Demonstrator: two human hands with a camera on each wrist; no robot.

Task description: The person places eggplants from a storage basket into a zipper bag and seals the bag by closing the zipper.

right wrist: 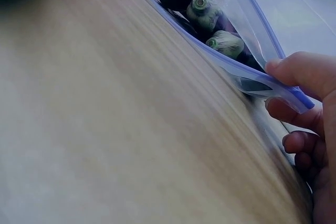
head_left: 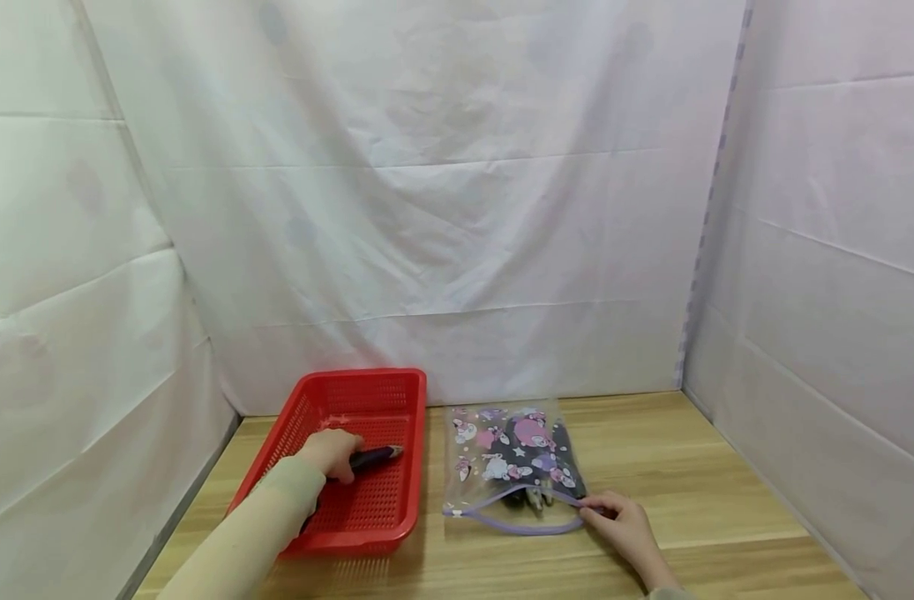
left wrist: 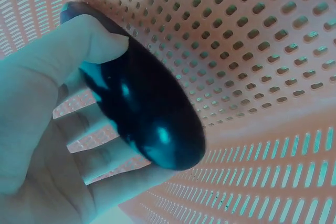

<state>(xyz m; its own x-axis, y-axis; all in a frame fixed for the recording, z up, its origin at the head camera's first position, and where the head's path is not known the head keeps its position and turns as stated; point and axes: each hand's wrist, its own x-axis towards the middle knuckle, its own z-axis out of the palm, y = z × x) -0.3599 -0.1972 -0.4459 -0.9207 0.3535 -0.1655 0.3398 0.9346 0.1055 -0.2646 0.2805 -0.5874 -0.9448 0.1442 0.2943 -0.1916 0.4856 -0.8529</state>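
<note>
My left hand [head_left: 331, 454] grips a dark purple eggplant [head_left: 374, 457] inside the red basket [head_left: 421, 467]. In the left wrist view the thumb lies across the glossy eggplant [left wrist: 149, 106], with the fingers along its other side. A clear zip bag [head_left: 457, 450] printed with cartoon figures lies to the right of the basket, its mouth gaping towards me. Several eggplants [right wrist: 205, 11] are in it, some with pale green stem ends facing the opening. My right hand [head_left: 625, 529] pinches the right end of the bag's purple zip edge [right wrist: 273, 80] between thumb and finger.
Under the left forearm, a dark thing [head_left: 310, 512] partly shows in the basket; its kind is hidden. Both containers sit on a wood-grain table [head_left: 689, 475]. White cloth walls [head_left: 457, 250] stand behind and on both sides.
</note>
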